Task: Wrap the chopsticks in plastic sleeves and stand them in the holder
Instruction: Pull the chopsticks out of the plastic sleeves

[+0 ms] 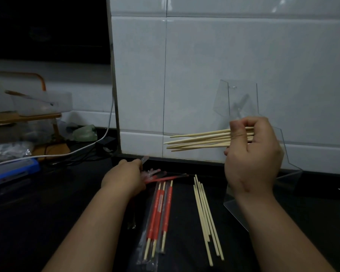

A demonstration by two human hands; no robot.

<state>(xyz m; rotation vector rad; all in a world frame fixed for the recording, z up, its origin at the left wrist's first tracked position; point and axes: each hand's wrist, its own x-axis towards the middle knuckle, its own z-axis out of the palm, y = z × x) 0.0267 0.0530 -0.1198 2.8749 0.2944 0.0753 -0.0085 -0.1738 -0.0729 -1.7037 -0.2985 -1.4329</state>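
Note:
My right hand (252,154) is raised above the dark counter and grips a bundle of several bare bamboo chopsticks (198,140), tips pointing left. Behind and around it stands the clear plastic holder (238,99) against the tiled wall. My left hand (126,176) rests low on the counter and holds a bunch of red-and-clear plastic sleeves (165,176). In front of it lie wrapped chopsticks in red-striped sleeves (158,218). To their right, several loose bare chopsticks (206,218) lie on the counter.
A white tiled wall (204,55) closes the back. At the left are a blue device (14,170) with a white cable (82,149), a wooden rack with clear containers (33,112) and crumpled plastic bags (84,133).

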